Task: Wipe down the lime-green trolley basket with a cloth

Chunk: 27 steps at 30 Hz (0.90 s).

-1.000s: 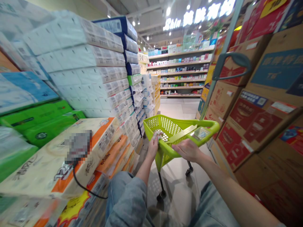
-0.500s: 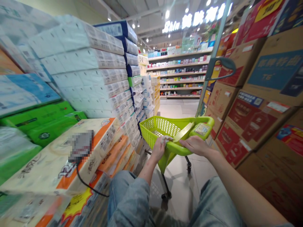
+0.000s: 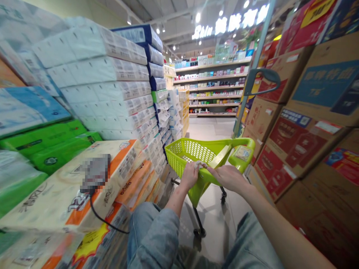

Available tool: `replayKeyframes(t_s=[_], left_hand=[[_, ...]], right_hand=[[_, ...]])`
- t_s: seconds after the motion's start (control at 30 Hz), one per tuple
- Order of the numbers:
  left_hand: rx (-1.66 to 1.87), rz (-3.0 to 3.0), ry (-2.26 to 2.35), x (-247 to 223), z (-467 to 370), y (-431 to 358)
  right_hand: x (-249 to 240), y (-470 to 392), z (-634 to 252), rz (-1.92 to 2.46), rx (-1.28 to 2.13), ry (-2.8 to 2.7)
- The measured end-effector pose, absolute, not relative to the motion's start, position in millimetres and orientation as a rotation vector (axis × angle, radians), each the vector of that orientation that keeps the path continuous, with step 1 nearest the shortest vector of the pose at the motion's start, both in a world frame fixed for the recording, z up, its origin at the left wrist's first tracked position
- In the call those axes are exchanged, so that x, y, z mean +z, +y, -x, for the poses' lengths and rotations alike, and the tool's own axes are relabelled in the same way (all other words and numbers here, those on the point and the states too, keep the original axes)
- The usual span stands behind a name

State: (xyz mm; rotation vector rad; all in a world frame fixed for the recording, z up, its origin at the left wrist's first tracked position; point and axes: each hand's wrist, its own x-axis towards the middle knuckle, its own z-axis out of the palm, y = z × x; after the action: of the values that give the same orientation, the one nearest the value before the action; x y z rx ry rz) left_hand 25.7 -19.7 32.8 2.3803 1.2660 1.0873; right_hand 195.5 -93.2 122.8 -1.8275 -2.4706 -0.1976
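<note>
A lime-green shopping cart (image 3: 174, 158) with a perforated basket stands between my knees on black casters. My left hand (image 3: 191, 175) is closed on a crumpled whitish cloth or tissue (image 3: 199, 164), pressed to the cart's near rim. Just right of it, my right hand (image 3: 227, 177) grips the same rim, its fingertips close to the cloth. A pale yellow-green flap (image 3: 220, 157) slants up inside the basket beside the right hand. The cart's handle (image 3: 248, 147) carries a small label panel (image 3: 241, 153).
Stacked white tissue packs (image 3: 112, 74) rise at the left. A blurred grey device (image 3: 97, 172) with a black cable lies on a cream-and-orange pack (image 3: 56, 198). Cartons (image 3: 297, 138) are piled at the right. A blue-grey pole handle (image 3: 265, 80) and shelves (image 3: 207, 87) are farther off.
My left hand and the cloth have slid slightly right along the rim. My right hand has shifted a little left, closer to the cloth. The cart has turned slightly.
</note>
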Motion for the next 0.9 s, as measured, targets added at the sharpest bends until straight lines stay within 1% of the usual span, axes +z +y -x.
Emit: replayKeyframes(t_s=[0.23,0.37,0.5,0.73,0.9], left_hand=[[0.973,-2.287,1.468,14.8,5.2,14.3],[1.002,-2.261,1.501,7.0,10.4,20.3],[1.093,-2.238,1.461,7.1,0.2,1.4],[1.364,-2.207,1.151,13.1,-38.2,-59.4],[1.36,-2.317,1.132,-3.7,-26.8,-59.3]], right_hand=[[125.8,-104.2,-207.1,1.841,-0.185,-2.47],[124.9,-102.0,-212.9,1.893,-0.239,-2.456],[123.4,-97.5,-215.4,1.906,-0.27,-2.44],[118.4,-92.3,-217.3,1.886,-0.275,-2.437],[117.0,-91.6,-221.6,1.864,-0.273,-2.454]])
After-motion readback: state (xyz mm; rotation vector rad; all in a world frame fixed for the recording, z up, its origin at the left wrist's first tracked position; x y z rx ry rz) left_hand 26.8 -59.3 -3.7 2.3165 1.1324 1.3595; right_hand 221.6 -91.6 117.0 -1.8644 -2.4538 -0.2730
